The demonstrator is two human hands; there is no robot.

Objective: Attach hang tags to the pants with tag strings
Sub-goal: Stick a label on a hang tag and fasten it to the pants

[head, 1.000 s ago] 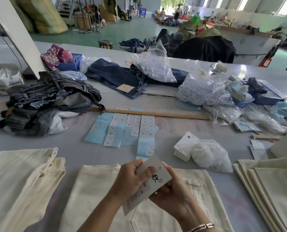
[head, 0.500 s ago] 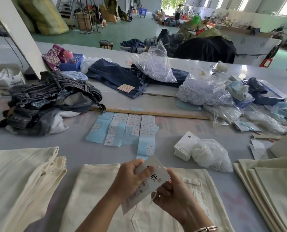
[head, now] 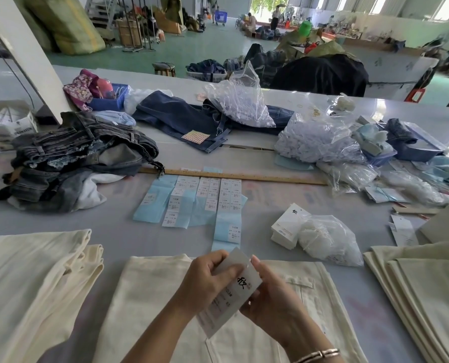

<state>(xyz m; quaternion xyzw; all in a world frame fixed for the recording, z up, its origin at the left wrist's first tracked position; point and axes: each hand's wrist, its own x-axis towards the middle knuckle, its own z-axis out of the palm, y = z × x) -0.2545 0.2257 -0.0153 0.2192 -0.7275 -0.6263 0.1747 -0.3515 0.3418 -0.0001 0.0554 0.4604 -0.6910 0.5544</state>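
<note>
Hang tag (head: 240,281) is pinched in both hands' grip, left hand (head: 205,281) and right hand (head: 273,302), over cream pants (head: 152,297); folded stacks (head: 34,279) flank at nine and three o'clock.

Cream pants (head: 150,297), white hang tag (head: 240,281) with black character, pale blue sticker sheets (head: 152,205)
</note>
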